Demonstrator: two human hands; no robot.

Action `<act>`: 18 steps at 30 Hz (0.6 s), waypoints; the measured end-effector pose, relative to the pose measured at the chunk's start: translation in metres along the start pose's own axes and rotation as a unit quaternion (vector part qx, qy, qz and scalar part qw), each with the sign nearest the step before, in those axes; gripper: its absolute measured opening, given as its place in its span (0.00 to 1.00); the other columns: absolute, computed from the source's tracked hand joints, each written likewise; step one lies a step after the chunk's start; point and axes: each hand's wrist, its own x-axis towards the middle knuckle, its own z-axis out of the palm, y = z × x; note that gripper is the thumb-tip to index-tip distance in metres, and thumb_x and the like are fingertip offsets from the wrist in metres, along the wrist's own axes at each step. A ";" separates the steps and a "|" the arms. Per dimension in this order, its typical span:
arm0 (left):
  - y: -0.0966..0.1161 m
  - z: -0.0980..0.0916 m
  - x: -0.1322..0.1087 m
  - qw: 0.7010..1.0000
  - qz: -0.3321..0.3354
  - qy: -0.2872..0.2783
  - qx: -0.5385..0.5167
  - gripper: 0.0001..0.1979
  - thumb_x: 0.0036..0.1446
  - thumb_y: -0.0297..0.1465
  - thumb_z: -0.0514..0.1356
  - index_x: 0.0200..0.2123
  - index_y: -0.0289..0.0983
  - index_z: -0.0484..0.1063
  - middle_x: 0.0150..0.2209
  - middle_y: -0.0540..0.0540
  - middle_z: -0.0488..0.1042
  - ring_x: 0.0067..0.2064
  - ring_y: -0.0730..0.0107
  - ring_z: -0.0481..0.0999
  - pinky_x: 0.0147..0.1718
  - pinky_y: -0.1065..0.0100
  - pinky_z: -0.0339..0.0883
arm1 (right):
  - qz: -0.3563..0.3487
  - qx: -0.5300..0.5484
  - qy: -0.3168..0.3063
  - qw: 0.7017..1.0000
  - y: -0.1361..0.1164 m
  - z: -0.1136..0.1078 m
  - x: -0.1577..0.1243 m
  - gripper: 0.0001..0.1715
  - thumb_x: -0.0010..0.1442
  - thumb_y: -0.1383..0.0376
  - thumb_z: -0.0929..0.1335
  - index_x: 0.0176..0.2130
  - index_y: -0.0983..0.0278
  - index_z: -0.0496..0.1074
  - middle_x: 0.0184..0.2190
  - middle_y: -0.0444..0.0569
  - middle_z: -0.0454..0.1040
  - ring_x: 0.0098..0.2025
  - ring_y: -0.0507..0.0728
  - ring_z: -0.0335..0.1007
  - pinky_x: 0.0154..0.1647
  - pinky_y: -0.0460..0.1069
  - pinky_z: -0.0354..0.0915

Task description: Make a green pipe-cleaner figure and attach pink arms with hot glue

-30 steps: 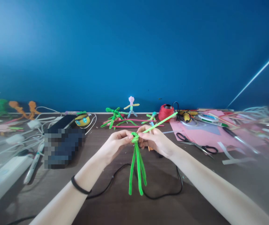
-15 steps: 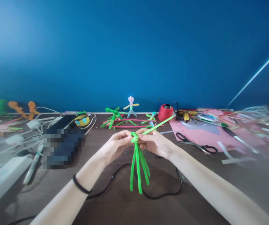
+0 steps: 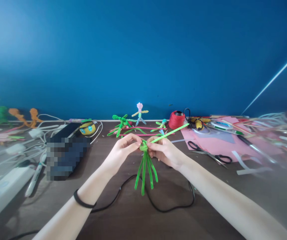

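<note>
Bright green pipe cleaners (image 3: 143,171) are wound into a knot at the top, and several loose strands fan down below it. My left hand (image 3: 127,146) pinches the knot from its left side between thumb and fingers. On the other side, my right hand (image 3: 162,149) is closed on the pipe cleaners, its thumb laid along one lighter strand that sticks out up and to the right. The bundle hangs above the dark desk (image 3: 103,220). The inner fingertips of both hands are partly hidden.
Behind my hands stand a pink-headed figure (image 3: 140,113) and a green figure (image 3: 120,125), near a red thread spool (image 3: 176,120). Scissors (image 3: 209,154) lie on pink paper (image 3: 213,143) at right. At left are a dark case (image 3: 67,160), a marker (image 3: 35,178) and a power strip (image 3: 6,196). A black cord (image 3: 168,210) crosses the desk.
The hanging strands have tilted away from me and spread apart, looking shorter. The lighter strand reaches slightly farther right. My left hand has shifted a little, still pinching the knot.
</note>
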 end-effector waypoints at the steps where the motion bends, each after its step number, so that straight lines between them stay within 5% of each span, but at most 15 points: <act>1: 0.002 0.000 -0.001 0.999 0.006 0.014 0.044 0.06 0.50 0.33 0.58 0.30 0.36 0.69 0.33 0.47 0.72 0.36 0.68 0.69 0.37 0.68 0.61 | -0.007 -0.005 0.002 1.000 0.000 0.000 0.000 0.10 0.42 0.66 0.74 0.24 0.67 0.70 0.17 0.40 0.67 0.19 0.46 0.61 0.22 0.44 0.56; 6: 0.009 0.002 -0.001 0.985 0.019 0.065 0.161 0.06 0.48 0.32 0.59 0.26 0.36 0.73 0.37 0.45 0.75 0.40 0.64 0.70 0.39 0.68 0.61 | -0.024 -0.034 0.027 0.999 0.000 0.001 -0.001 0.09 0.42 0.66 0.73 0.24 0.67 0.71 0.16 0.40 0.67 0.19 0.47 0.62 0.21 0.44 0.57; 18: 0.005 0.001 0.000 0.976 0.004 0.047 0.214 0.06 0.46 0.33 0.59 0.24 0.38 0.75 0.37 0.46 0.77 0.38 0.62 0.73 0.39 0.66 0.62 | -0.033 -0.105 0.053 0.992 0.000 0.000 -0.002 0.09 0.44 0.64 0.72 0.29 0.67 0.73 0.20 0.44 0.72 0.21 0.49 0.66 0.25 0.46 0.63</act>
